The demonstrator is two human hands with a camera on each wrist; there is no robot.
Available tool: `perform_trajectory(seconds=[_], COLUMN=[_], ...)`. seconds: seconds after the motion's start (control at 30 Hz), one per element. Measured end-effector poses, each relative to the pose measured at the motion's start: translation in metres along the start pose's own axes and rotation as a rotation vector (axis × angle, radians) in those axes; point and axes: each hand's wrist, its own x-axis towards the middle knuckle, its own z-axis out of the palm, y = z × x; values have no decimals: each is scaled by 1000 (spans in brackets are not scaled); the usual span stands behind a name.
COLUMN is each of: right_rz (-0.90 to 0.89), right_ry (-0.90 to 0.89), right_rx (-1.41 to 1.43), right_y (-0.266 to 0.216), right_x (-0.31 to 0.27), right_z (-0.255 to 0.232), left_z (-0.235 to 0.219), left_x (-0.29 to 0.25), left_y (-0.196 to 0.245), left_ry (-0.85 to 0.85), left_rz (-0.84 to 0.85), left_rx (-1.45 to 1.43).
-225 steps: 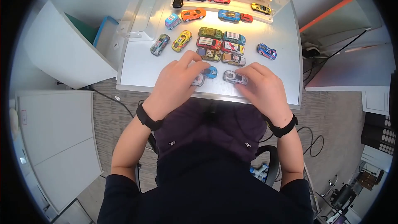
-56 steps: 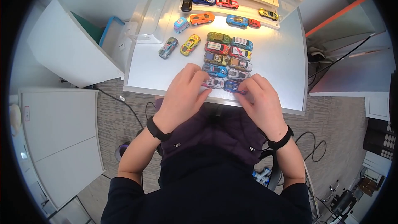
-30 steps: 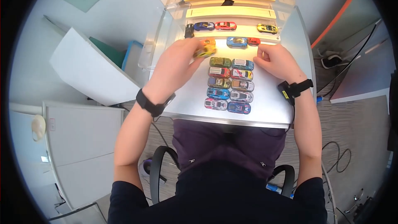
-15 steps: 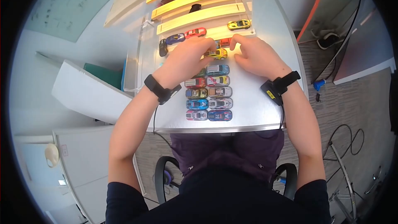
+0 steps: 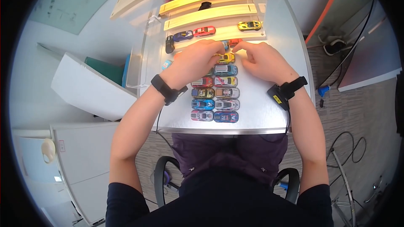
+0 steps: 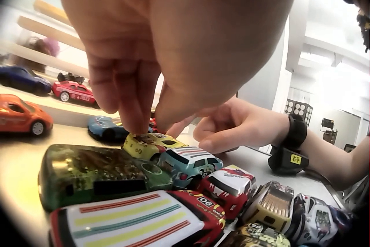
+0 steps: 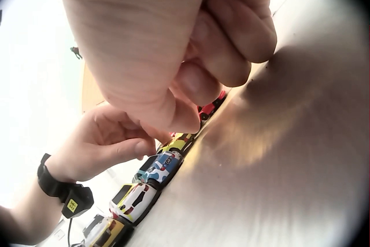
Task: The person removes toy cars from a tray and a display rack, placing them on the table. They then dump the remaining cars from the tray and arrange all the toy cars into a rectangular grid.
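My left hand (image 5: 191, 61) pinches a yellow toy car (image 5: 227, 58) from above, fingertips on its roof in the left wrist view. It sits at the far end of the right column, against the teal car with white stripes (image 5: 226, 69). My right hand (image 5: 267, 61) is beside its other end, index finger reaching toward the yellow car and the other fingers curled on nothing. Two touching columns of toy cars run toward the table's near edge, ending in a white car (image 5: 202, 115) and a dark blue car (image 5: 226, 117). The green car (image 6: 98, 175) is mostly hidden from above.
Behind my hands stands a clear display case with wooden tiers (image 5: 210, 9). On its lowest tier are black (image 5: 169, 44), blue (image 5: 183, 36), red (image 5: 204, 31) and yellow-black (image 5: 249, 25) cars. An orange car (image 6: 20, 115) and a small red car (image 5: 235, 42) stand before it.
The columns have grown at the near end, with the dark blue car brought in from the right. My left hand has carried the yellow car from the left to the far end.
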Motion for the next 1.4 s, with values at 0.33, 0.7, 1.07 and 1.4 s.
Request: perform_trajectory(seconds=[0.33, 0.7, 1.07, 1.4], right_rz=[48, 77, 83, 56], right_ry=[-52, -45, -41, -39], right_rx=[-6, 37, 24, 48], right_y=[-9, -6, -8, -5], right_x=[0, 1, 1, 0], right_z=[-7, -6, -2, -3], left_z=[5, -43, -24, -25], left_x=[-1, -53, -165, -143], left_y=[0, 7, 24, 15], left_ry=[13, 253, 129, 162], left_rz=[-6, -213, -546, -527], left_rx=[-23, 101, 395, 263])
